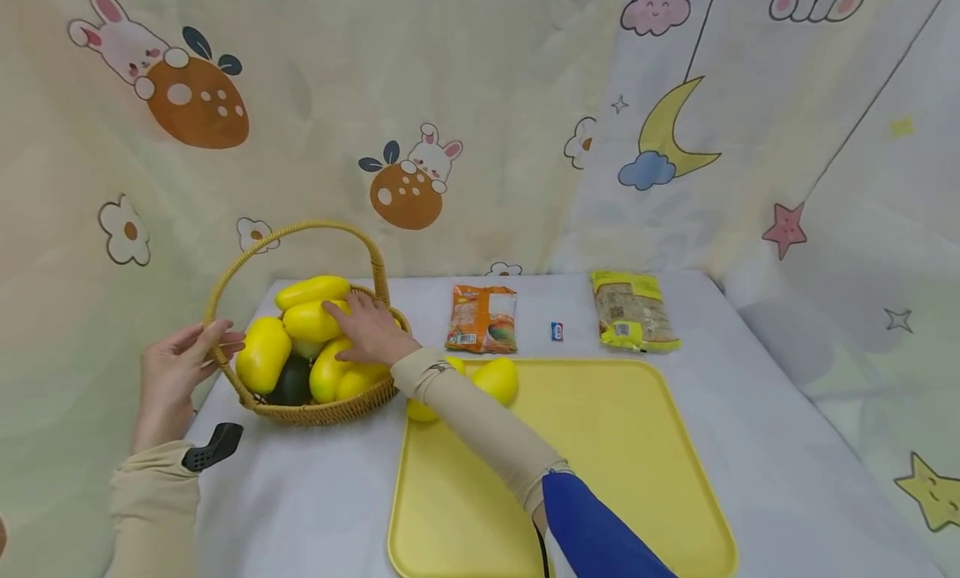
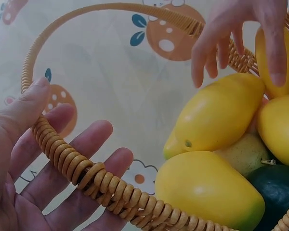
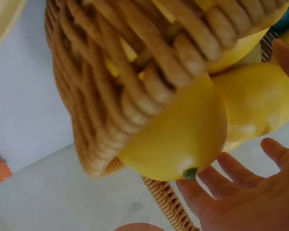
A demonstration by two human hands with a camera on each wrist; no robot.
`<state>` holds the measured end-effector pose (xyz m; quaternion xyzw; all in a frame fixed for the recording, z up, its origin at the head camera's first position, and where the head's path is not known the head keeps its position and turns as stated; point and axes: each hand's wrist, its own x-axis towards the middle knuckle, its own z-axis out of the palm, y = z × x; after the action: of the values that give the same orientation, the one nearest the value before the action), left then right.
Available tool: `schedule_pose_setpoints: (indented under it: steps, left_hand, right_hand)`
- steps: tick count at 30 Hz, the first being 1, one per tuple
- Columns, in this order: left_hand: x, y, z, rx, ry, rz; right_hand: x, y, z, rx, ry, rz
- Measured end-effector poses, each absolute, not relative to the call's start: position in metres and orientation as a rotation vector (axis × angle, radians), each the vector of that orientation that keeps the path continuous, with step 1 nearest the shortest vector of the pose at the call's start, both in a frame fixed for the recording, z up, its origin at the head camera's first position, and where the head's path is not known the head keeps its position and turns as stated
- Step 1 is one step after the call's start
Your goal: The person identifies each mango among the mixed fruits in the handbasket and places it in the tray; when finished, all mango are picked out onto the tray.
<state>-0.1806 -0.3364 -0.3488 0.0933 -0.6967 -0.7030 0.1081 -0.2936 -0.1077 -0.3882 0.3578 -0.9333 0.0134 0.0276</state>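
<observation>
Presently, the basket [image 1: 330, 413] stands on the white table [image 1: 300, 495], at ten o'clock from the middle of the yellow tray [image 1: 600, 461]. It is filled with yellow fruits [image 1: 262, 355], and one dark green fruit [image 1: 292, 382] lies between them, toward seven o'clock. The left hand [image 1: 176, 366] is at nine o'clock of the basket and holds the handle [image 1: 292, 232] loosely: the thumb is on one side, the spread fingers on the other. The right hand [image 1: 372, 330] is over the basket at about two o'clock. Its fingers are spread and grip nothing; whether the fingertips touch a fruit, I cannot tell. On the tray, partly behind the right sleeve [image 1: 487, 428], more yellow mangoes [image 1: 497, 380] lie at about ten o'clock. Beyond the tray are an orange packet [image 1: 480, 318] at eleven o'clock, a small blue packet [image 1: 557, 331] at twelve, and a yellow-edged bag [image 1: 636, 311] at one.
</observation>
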Motion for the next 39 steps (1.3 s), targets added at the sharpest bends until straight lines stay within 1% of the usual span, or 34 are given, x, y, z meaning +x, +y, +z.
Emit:
schedule_pose_setpoints:
  steps: [5, 17, 27, 39]
  left_hand:
    - [-0.181, -0.335, -0.351, 0.289, -2.096, -2.037]
    - [-0.178, -0.335, -0.355, 0.319, -2.108, -2.002]
    - [-0.178, -0.335, -0.348, 0.285, -2.102, -1.991]
    - [-0.180, -0.337, -0.348, 0.341, -2.153, -1.953]
  right_hand:
    - [-0.296, -0.114, -0.390, 1.093, -2.887, 0.018]
    - [-0.304, -0.122, -0.391, 1.216, -2.888, 0.170]
    - [-0.305, -0.131, -0.388, 1.202, -2.859, 0.221]
    - [-0.299, -0.132, -0.393, 1.248, -2.738, 0.037]
